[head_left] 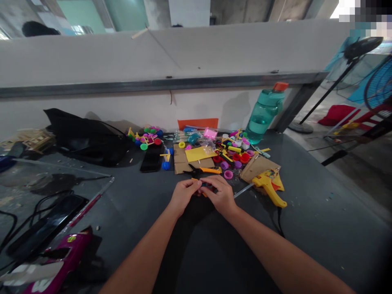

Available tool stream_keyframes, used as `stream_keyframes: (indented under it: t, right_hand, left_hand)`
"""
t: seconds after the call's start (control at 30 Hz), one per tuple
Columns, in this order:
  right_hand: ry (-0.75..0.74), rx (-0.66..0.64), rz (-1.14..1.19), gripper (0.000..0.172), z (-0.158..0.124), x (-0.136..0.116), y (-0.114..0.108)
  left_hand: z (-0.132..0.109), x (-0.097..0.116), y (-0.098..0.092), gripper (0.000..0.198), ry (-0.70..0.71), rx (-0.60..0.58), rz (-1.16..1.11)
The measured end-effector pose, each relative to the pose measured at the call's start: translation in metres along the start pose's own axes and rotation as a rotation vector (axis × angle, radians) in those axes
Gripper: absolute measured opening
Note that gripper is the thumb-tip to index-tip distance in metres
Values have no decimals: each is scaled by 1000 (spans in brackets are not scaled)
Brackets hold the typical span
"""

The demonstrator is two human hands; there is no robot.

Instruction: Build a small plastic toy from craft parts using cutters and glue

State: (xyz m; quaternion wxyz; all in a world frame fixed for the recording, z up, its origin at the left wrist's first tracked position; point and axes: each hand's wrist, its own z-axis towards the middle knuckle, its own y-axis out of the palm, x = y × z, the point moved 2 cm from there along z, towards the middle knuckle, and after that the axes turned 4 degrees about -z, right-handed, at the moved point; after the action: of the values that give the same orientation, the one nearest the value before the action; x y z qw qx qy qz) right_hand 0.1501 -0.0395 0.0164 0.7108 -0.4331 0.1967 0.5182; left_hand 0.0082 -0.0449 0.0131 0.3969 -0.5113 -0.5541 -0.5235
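Note:
My left hand [183, 195] and my right hand [221, 194] meet at the front middle of the grey table, fingers closed in a pinch. Between them is a small piece with orange and dark blue-green parts [204, 185], mostly hidden by the fingers. Just beyond lie orange-handled pliers [210, 170], on and beside a piece of cardboard [180, 161] with a yellow sheet [199, 154]. Purple bottle caps [228, 174] and red caps [245, 158] are scattered to the right. A yellow glue gun [269, 190] rests against a cardboard piece [260, 166] by my right hand.
A teal water bottle [263, 116] stands at the back right. On the left are a black bag [88, 139], a phone [151, 157], a black power strip [45, 226] and a magenta tool [67, 253]. Pedestal fans [379, 87] stand beyond the table's right edge.

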Motion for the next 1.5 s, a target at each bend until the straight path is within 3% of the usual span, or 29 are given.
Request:
stream_keyframes:
  t: [0.3,0.5,0.97,1.13,1.5]
  right_hand:
    - [-19,5,-12,14,1,-1,-1]
    - [-24,-29,-36,23,0,-1,1]
    - [16,31,-5,14,0,-1,-2]
    - [9,-13,-4,24,0,0,-1]
    - [-8,-2,-20,15,0,1,2]
  left_hand:
    - [0,0,0,27,-19,-20,-32]
    - [1,-1,0,21,-40,-3,-83]
    - [0,-4,-3,28,-27,-18,-125]
    - [1,-6,-3,29,-31,-15,-99]
    - [1,-3,-1,29,-8,-53,-120]
